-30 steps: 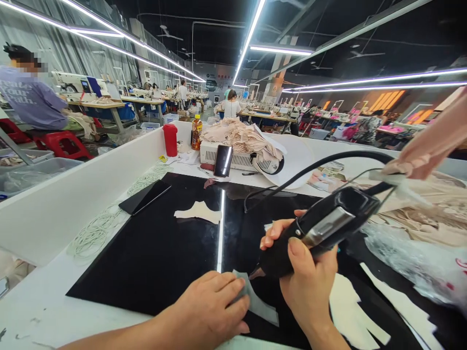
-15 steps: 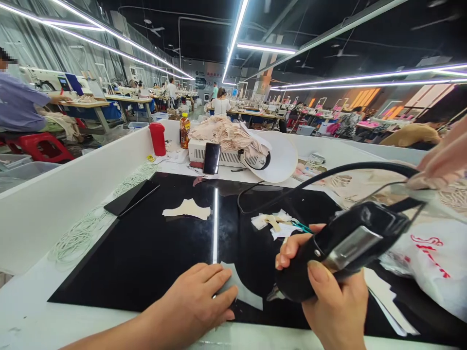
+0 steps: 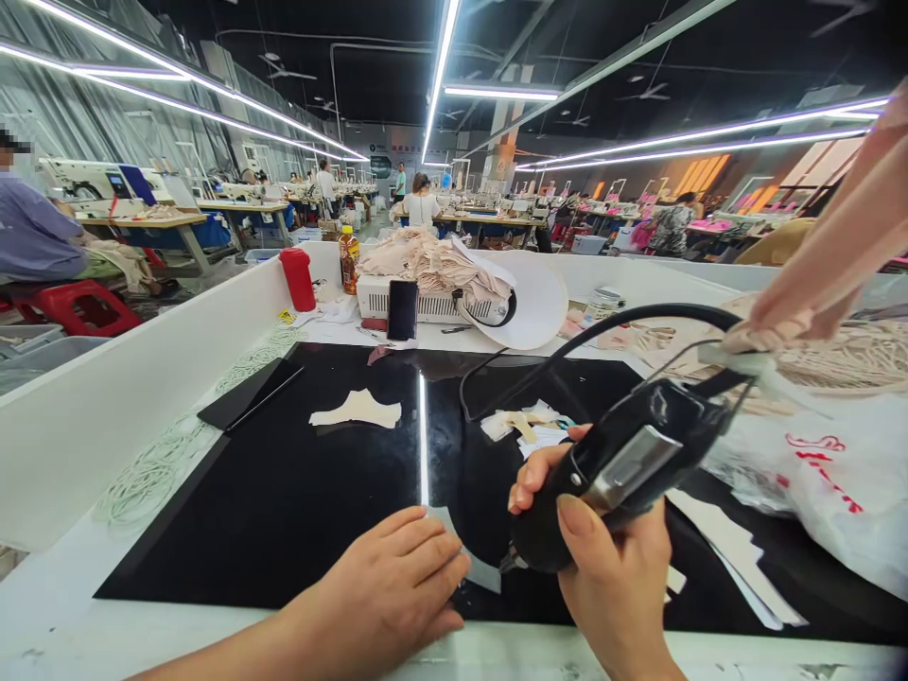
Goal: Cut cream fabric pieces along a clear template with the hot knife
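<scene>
My left hand [image 3: 411, 577] lies flat with its fingers stretched out over a curved grey piece [image 3: 477, 562], pressing it on the black board. The rest of that piece is hidden under the fingers. My right hand [image 3: 610, 558] is wrapped round a black corded hand-held power tool [image 3: 602, 482] with a metal plate on its side. The tool is tilted, and its pointed metal tip [image 3: 508, 562] is at the right end of the grey piece; I cannot tell whether they touch. A beige-pink fabric band [image 3: 815, 274] is tied near the tool's cord end.
On the black board [image 3: 284, 520] lie a cream cut piece [image 3: 358, 409], scraps [image 3: 529, 426], and white strips [image 3: 742, 558]. Behind stand a vented box [image 3: 375, 301] heaped with beige fabric, a phone [image 3: 402, 310], and a red cup [image 3: 296, 280]. A plastic bag [image 3: 844, 501] lies right.
My right hand has brought the tool left, so its tip is now closer to the grey piece's right end. My left hand stays on the piece. The view has shifted slightly.
</scene>
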A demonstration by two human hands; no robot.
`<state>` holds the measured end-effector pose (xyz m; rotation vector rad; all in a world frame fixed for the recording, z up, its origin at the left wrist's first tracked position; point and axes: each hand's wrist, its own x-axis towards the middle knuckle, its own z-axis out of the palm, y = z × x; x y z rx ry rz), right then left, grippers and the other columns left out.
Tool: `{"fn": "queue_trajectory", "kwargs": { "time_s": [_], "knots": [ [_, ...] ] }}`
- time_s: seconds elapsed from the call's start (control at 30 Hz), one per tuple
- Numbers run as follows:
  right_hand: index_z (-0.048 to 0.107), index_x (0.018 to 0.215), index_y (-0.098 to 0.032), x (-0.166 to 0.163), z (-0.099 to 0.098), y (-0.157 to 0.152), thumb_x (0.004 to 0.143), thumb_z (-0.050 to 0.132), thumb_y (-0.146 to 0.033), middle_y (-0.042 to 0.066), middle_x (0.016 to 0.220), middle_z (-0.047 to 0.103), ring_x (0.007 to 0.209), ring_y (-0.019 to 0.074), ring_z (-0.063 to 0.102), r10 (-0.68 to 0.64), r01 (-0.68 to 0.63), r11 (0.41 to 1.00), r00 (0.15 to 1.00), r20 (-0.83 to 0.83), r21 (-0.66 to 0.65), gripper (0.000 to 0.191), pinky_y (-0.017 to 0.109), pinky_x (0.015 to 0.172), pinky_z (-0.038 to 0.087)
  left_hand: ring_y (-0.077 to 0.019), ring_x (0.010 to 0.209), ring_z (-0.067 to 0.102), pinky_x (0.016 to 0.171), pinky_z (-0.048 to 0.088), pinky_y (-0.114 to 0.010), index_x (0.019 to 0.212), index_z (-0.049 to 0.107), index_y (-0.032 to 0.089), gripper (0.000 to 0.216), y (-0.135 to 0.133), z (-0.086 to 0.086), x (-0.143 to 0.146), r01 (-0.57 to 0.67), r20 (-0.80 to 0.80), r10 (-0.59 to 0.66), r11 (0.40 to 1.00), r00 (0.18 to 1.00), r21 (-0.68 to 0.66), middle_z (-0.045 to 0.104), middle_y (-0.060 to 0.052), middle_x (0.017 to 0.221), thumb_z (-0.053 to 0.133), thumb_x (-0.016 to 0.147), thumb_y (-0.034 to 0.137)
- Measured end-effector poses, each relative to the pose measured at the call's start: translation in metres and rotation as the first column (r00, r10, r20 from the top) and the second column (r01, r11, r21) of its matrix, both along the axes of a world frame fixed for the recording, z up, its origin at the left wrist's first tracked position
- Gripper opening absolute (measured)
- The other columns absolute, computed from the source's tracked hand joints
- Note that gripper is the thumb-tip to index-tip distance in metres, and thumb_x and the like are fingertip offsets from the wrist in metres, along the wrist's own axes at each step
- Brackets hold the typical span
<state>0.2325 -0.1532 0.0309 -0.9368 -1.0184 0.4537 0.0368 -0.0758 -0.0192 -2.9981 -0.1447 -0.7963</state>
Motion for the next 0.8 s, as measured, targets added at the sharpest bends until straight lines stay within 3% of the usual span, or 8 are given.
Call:
{"fn": "queue_trajectory", "kwargs": {
  "time_s": [0.23,0.47,0.67,0.8],
  "knots": [
    [0.055,0.116,-0.03,-0.001,-0.003,0.003,0.096,0.068,-0.031,0.0,0.087,0.066,0.067,0.0153,0.065,0.0,0.0,1.0,1.0,0.016,0.0,0.024,0.03,0.061,0.059,-0.0171,0.102,0.066,0.113,0.043,-0.034,0.124,0.061,0.016,0.035,-0.006,0.001,0.013,0.032,-0.049,-0.034,0.999,0.998,-0.043,0.07,-0.002,0.108,0.056,0.103,0.044],
    [0.057,0.106,-0.029,0.001,-0.001,-0.003,0.096,0.067,-0.032,0.0,0.084,0.066,0.067,0.0153,0.064,-0.009,0.009,1.0,1.0,-0.011,0.012,0.015,0.03,0.061,0.058,-0.0179,0.099,0.065,0.11,0.044,-0.035,0.123,0.062,0.015,0.034,-0.006,-0.002,0.015,0.043,-0.052,-0.045,0.998,0.998,-0.036,0.069,-0.003,0.106,0.058,0.103,0.043],
    [0.054,0.109,-0.03,0.0,-0.006,-0.01,0.095,0.068,-0.028,0.001,0.09,0.068,0.068,0.0165,0.066,0.049,-0.048,0.999,0.998,-0.037,0.025,0.02,0.033,0.062,0.058,-0.0189,0.098,0.065,0.106,0.046,-0.036,0.126,0.061,0.017,0.035,-0.007,0.0,0.015,0.047,-0.06,-0.049,0.998,0.997,-0.033,0.068,-0.003,0.106,0.058,0.102,0.043],
    [0.055,0.104,-0.029,-0.004,-0.005,-0.008,0.096,0.066,-0.028,0.0,0.085,0.067,0.068,0.0151,0.065,0.011,-0.011,1.0,1.0,-0.023,0.0,0.014,0.03,0.061,0.058,-0.0199,0.1,0.064,0.107,0.046,-0.038,0.13,0.059,0.018,0.037,-0.008,-0.004,0.016,0.046,-0.072,-0.049,0.998,0.996,-0.043,0.067,-0.003,0.108,0.056,0.103,0.043]
  ]
}}
